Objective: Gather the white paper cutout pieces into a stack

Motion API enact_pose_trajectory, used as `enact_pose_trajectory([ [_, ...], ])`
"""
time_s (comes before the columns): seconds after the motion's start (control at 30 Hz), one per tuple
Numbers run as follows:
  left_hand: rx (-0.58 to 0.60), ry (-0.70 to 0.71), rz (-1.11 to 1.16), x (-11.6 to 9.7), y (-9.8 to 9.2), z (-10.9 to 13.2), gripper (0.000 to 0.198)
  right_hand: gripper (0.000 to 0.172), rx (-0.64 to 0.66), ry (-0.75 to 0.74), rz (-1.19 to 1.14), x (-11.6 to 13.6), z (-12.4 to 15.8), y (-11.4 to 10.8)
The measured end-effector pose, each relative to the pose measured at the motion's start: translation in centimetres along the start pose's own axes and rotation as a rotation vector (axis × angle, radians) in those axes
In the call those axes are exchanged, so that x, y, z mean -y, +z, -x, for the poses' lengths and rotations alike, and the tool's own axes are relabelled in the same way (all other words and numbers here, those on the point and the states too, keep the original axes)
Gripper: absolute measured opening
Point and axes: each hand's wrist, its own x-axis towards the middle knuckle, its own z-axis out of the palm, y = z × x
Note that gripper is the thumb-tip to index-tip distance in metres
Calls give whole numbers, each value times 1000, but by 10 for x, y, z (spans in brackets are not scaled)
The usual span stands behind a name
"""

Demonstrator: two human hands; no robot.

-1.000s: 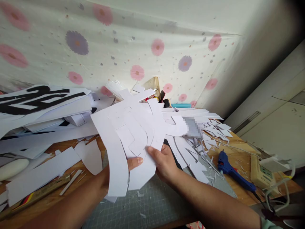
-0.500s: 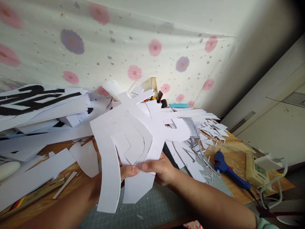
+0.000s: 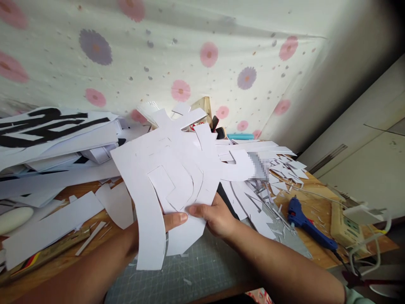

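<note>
Both my hands hold a loose bundle of white paper cut-outs [image 3: 167, 177] above a grey cutting mat [image 3: 196, 270]. My left hand [image 3: 172, 221] is under the bundle, thumb pressed on top near its lower edge. My right hand [image 3: 213, 215] pinches the same bundle from the right, thumb on top, fingers hidden behind. A long curved strip [image 3: 150, 236] hangs down from the bundle over my left wrist. The sheets overlap, so their number is unclear.
Stacks of white sheets with black lettering [image 3: 47, 131] lie at left. White scraps [image 3: 281, 169] litter the wooden table. A blue glue gun [image 3: 306, 228], a power strip [image 3: 344, 223] with cables, a ruler [image 3: 47, 253] and a flowered cloth [image 3: 177, 55] behind.
The paper bundle has shifted slightly left and lower in my hands; my two thumbs have come closer together on its lower edge. The view has drifted a little.
</note>
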Motion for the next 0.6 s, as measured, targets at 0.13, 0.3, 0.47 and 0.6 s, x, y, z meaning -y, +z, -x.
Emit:
enact_pose_trajectory([
  [0.13,-25,12,-94,0,-2,2,77,38,-10,-30,26,0,0,1],
  [0.3,-69,13,-140,2,-3,4,79,42,3,-34,-38,-3,-2,2],
  [0.47,-96,50,-145,3,-3,2,85,47,-8,-54,-18,-3,-4,0],
  [0.6,-75,92,-113,4,-5,-1,87,43,8,-54,74,1,-4,-6],
])
